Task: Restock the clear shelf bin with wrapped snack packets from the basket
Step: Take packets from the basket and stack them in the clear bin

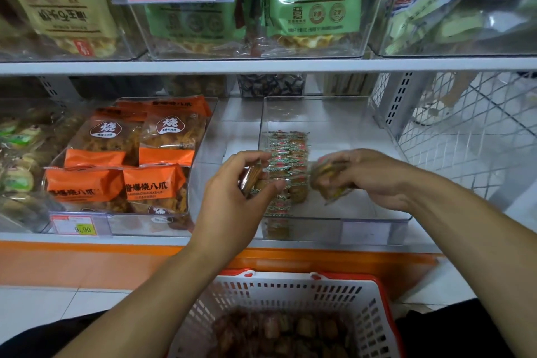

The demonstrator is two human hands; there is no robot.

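A clear shelf bin [374,219] sits on the lower shelf, with a row of small wrapped snack packets [287,154] stacked along its left side. My left hand [235,195] holds a few wrapped packets [251,179] at the bin's left wall. My right hand [374,176] is over the bin's middle and grips a blurred bunch of packets [325,176]. Below, a white basket [293,292] with a red rim holds several brown wrapped packets [279,334].
Left of the bin stands another clear bin of orange snack bags [130,154] with a price tag [76,225]. Upper-shelf bins hold green packets [313,0]. A white wire mesh panel [465,131] closes the right side. An orange shelf edge [87,261] runs below.
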